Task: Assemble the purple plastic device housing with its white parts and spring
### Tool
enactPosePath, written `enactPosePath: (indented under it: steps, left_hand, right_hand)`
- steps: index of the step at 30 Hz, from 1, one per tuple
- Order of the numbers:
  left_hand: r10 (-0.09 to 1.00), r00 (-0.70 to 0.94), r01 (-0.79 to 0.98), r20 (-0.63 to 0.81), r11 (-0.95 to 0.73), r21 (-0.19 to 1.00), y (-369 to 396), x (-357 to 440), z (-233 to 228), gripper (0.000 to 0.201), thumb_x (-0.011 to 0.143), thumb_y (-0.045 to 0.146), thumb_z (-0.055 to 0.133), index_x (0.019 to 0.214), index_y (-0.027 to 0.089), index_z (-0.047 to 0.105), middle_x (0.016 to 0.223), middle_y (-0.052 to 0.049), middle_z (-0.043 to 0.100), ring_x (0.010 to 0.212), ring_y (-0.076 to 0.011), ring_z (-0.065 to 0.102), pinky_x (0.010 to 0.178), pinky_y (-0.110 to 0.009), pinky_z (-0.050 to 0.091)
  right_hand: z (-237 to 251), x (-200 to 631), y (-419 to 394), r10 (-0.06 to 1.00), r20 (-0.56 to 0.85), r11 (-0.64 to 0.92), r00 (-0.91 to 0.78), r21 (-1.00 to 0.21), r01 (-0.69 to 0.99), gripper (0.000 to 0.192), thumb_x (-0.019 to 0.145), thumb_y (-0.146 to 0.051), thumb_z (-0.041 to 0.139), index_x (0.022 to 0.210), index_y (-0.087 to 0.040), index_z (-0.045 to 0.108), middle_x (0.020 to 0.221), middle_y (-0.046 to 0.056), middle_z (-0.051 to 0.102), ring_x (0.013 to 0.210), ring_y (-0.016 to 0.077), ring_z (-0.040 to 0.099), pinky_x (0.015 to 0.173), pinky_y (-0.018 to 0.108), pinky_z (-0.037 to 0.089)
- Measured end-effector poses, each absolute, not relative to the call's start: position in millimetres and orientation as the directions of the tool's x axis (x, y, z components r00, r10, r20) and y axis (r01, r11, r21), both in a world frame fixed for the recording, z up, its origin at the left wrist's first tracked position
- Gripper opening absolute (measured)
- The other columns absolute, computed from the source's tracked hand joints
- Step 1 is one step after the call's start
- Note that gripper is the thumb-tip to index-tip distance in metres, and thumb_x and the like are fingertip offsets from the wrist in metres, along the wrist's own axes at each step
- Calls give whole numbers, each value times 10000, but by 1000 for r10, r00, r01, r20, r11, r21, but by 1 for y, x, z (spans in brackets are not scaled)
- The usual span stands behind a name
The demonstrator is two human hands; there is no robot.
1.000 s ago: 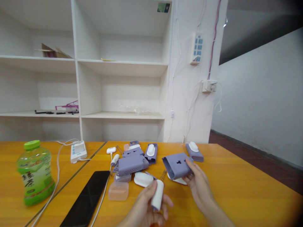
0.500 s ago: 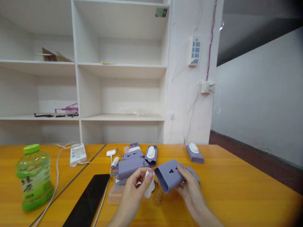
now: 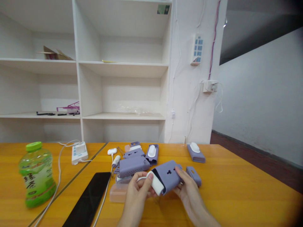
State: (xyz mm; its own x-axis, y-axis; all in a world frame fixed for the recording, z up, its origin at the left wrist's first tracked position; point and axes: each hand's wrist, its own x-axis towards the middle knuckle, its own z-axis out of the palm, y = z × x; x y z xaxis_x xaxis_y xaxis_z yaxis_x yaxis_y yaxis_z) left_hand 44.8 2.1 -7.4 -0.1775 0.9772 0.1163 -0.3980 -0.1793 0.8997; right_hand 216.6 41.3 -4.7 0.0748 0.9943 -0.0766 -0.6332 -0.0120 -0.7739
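Note:
My left hand [image 3: 140,190] pinches a white rounded plastic piece [image 3: 156,184] between thumb and fingers. That piece overlaps the open left end of a purple box-shaped plastic case [image 3: 168,176]; how far it reaches inside is hidden. My right hand [image 3: 187,189] grips the case from the right, its thumb on the top face near a cross-shaped slot. Behind my left hand lies a heap of purple plastic parts [image 3: 133,166]. Below them sits a translucent pinkish box [image 3: 117,193]. Just right of the held case is another purple part [image 3: 193,176] with an oval slot.
A black tablet-like slab [image 3: 90,200] and a white cable lie to the left. Beyond are a green-capped bottle [image 3: 39,176] and a power strip [image 3: 80,152]. Purple cases with white pieces stand behind [image 3: 151,154] and at far right [image 3: 196,153]. White shelves [image 3: 123,116] rise behind the table.
My left hand has brought the white piece right and turned it against the case's open end. The case has stayed in my right hand, shifting slightly.

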Motion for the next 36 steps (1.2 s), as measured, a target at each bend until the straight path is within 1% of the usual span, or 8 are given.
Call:
enactPosePath:
  steps: [6,12,16,19,25,29,32,36]
  left_hand:
    - [972,-211,-423,103,-186,887,2,46,-9,590,690,595,899,962,159,608,680,-55,774,558,-178,723,577,-287,599]
    - [970,-225,-405,89,-176,897,0,46,-8,605,681,610,894,980,148,643,708,-73,785,592,-200,743,593,-302,608]
    - [967,-235,-382,102,-188,905,1,46,-10,619,675,630,888,977,136,667,683,-61,770,584,-178,715,582,-288,603]
    - [963,-246,-358,108,-194,913,0,46,-10,590,682,630,883,943,140,680,688,-55,763,588,-155,687,555,-257,589]
    - [965,-251,-320,82,-162,934,-5,48,-6,558,690,647,860,899,173,651,679,-39,743,567,-156,662,457,-249,585]
    - [971,-228,-278,73,-137,951,-9,48,-4,533,729,633,839,928,206,589,756,-38,754,631,-184,695,390,-233,571]
    - [977,-190,-265,93,-142,954,-7,48,-7,539,740,619,840,954,228,537,771,-24,746,672,-192,700,415,-260,600]
    - [986,-113,-263,123,-149,953,-1,44,-12,598,723,599,867,1028,222,517,754,-19,750,638,-182,701,481,-280,614]
  right_hand:
    - [-6,214,39,995,-70,-10,68,-764,-645,442,678,-439,940,998,-204,746,890,-12,795,745,154,696,619,250,593]
    - [-10,213,40,992,-58,25,109,-768,-640,465,636,-438,971,985,-214,763,937,-6,785,820,157,686,637,230,587]
    - [-10,211,38,989,-35,64,144,-771,-633,469,632,-454,969,997,-231,778,1024,3,783,912,177,686,677,237,597]
    - [-9,208,35,986,-20,89,166,-777,-623,461,632,-481,963,978,-231,787,1019,4,775,942,184,676,681,230,595]
    - [-10,204,31,979,-11,119,203,-782,-611,461,621,-506,957,957,-236,793,1011,-1,759,948,188,673,676,231,593]
    - [-11,202,31,977,-21,116,210,-778,-617,488,610,-502,961,990,-244,795,1041,6,766,945,194,683,663,232,591]
    - [-11,202,32,976,-26,116,214,-775,-621,506,598,-508,966,995,-250,789,1026,4,764,936,192,679,648,222,583]
    - [-10,204,32,974,-29,119,223,-776,-620,507,589,-511,969,981,-250,780,1002,-3,749,913,179,658,633,210,574]
